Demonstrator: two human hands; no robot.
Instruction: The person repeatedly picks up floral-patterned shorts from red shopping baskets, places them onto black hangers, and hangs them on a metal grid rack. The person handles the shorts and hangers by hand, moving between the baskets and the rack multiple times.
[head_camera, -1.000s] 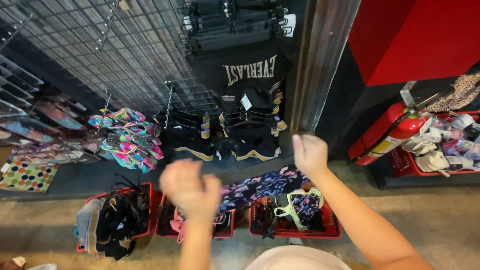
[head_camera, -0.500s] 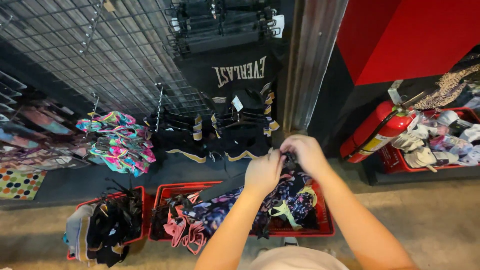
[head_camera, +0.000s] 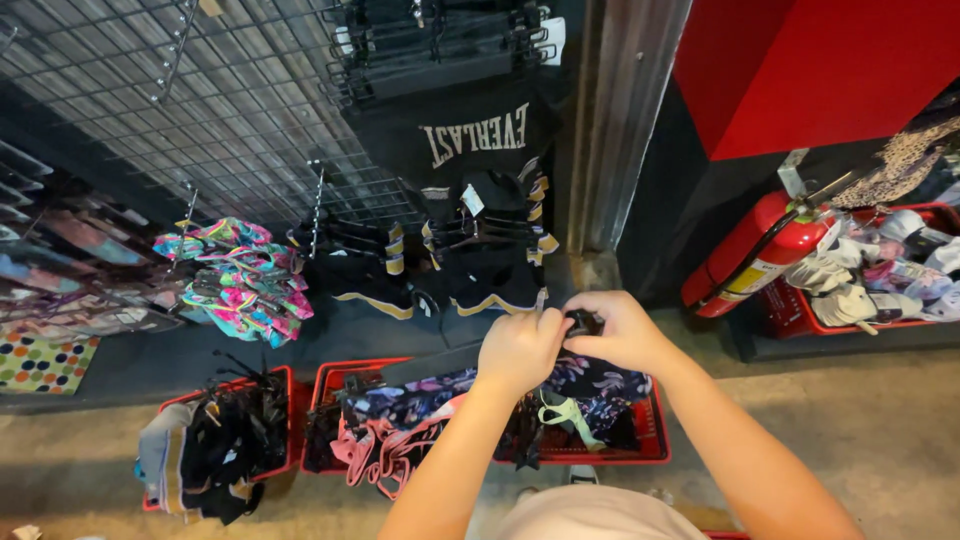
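Both hands had drawn together since the earlier frame. Left hand (head_camera: 520, 345) and right hand (head_camera: 620, 330) met over the red basket (head_camera: 655, 440); their fingers (head_camera: 560, 318) were closed on a small black clip (head_camera: 583, 322). Black shorts (head_camera: 490, 275) hung just beyond.

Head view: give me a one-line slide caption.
Left hand and right hand pinch a small black clip above a red plastic basket of patterned garments.

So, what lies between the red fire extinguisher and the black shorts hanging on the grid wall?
In the head view, a grey metal pillar stands between the fire extinguisher and the black shorts.
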